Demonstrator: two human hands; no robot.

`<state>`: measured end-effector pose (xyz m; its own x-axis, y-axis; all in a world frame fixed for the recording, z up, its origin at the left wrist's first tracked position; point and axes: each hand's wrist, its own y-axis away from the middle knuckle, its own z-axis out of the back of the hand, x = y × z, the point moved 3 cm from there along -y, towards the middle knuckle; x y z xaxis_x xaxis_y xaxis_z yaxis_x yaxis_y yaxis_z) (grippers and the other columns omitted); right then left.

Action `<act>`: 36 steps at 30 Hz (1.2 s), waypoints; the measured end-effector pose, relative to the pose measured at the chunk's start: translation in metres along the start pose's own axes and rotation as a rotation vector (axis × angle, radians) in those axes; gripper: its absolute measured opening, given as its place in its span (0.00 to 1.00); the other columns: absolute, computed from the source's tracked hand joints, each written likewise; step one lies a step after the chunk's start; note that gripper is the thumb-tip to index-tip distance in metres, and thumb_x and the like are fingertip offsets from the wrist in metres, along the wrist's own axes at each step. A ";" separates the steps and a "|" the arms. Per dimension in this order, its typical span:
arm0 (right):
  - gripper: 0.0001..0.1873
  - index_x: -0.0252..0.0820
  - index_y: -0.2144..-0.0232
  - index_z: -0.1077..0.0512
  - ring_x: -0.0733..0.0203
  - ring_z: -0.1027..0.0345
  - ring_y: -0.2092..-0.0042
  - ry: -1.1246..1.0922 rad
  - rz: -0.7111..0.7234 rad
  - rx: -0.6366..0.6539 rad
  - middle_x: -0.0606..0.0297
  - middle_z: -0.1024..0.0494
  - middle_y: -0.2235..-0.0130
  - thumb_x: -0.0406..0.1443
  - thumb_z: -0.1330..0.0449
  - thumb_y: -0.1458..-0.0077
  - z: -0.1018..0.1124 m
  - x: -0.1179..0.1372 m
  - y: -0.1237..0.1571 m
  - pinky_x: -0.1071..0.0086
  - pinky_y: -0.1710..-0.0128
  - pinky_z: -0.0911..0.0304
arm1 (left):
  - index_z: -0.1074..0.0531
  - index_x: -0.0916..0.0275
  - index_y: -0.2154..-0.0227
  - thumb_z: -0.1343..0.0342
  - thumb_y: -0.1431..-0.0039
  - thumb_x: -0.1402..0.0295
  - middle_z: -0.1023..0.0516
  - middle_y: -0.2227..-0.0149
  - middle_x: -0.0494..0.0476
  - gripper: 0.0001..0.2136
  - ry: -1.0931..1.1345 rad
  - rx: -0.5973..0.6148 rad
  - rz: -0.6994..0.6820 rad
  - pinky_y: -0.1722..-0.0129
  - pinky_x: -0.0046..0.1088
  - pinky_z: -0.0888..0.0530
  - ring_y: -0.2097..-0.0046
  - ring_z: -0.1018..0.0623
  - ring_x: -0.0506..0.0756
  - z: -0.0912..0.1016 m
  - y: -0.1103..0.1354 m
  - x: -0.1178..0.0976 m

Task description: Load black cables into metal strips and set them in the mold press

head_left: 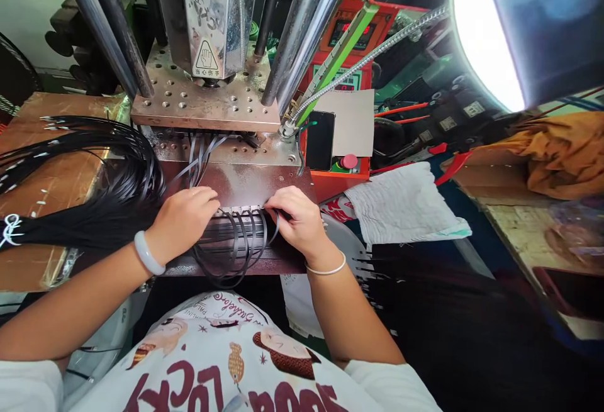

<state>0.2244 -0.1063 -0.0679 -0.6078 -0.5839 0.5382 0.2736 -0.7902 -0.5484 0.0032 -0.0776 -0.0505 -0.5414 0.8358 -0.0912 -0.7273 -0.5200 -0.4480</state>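
Head camera: a row of black flat cables (234, 236) was pressed by both hands at the front edge of the dark press plate (245, 179), under the raised press head (207, 16). The left hand (184, 220) was curled with fingertips on the cable ends; the right hand (295, 217) pinched the outermost loop. The cables' long axes ran front to back, ends pointing into the press; fingers seemed at risk of being caught should the head descend, and a loop could slip out of line.
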 end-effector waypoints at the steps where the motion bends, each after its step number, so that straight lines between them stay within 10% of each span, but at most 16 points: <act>1: 0.10 0.43 0.70 0.28 0.59 0.32 0.64 -0.006 0.001 0.017 0.62 0.24 0.70 0.26 0.47 0.44 0.000 0.000 0.000 0.61 0.61 0.34 | 0.24 0.68 0.64 0.53 0.36 0.75 0.20 0.60 0.64 0.11 0.019 0.011 0.048 0.60 0.34 0.24 0.59 0.21 0.58 0.000 -0.001 0.004; 11: 0.08 0.43 0.68 0.31 0.59 0.32 0.63 -0.091 -0.029 0.107 0.60 0.26 0.67 0.27 0.48 0.44 -0.009 -0.001 0.000 0.64 0.62 0.34 | 0.22 0.64 0.70 0.44 0.41 0.72 0.19 0.70 0.54 0.06 0.538 -0.099 0.249 0.67 0.22 0.26 0.69 0.21 0.50 -0.003 -0.004 0.024; 29: 0.11 0.42 0.65 0.32 0.57 0.33 0.60 -0.078 -0.102 0.101 0.59 0.28 0.64 0.26 0.49 0.49 -0.008 0.001 0.007 0.62 0.60 0.33 | 0.25 0.68 0.66 0.53 0.37 0.78 0.19 0.66 0.61 0.11 0.224 -0.076 -0.112 0.60 0.30 0.22 0.64 0.19 0.54 0.008 0.009 -0.009; 32: 0.14 0.43 0.59 0.31 0.55 0.31 0.55 0.037 -0.163 0.024 0.57 0.25 0.58 0.27 0.48 0.47 0.012 -0.008 0.003 0.59 0.55 0.32 | 0.28 0.67 0.51 0.50 0.36 0.74 0.21 0.52 0.62 0.13 0.290 -0.023 0.041 0.48 0.30 0.24 0.52 0.21 0.55 0.025 0.015 0.015; 36: 0.11 0.43 0.56 0.29 0.54 0.28 0.59 0.104 -0.134 0.080 0.57 0.23 0.60 0.33 0.46 0.41 0.012 -0.048 -0.055 0.59 0.58 0.31 | 0.35 0.74 0.42 0.54 0.36 0.74 0.33 0.40 0.72 0.21 0.117 0.015 0.235 0.38 0.41 0.34 0.39 0.31 0.61 0.036 -0.007 0.099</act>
<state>0.2476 -0.0374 -0.0554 -0.7157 -0.4529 0.5317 0.2405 -0.8745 -0.4212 -0.0604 0.0029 -0.0244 -0.6446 0.7060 -0.2934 -0.5941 -0.7041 -0.3890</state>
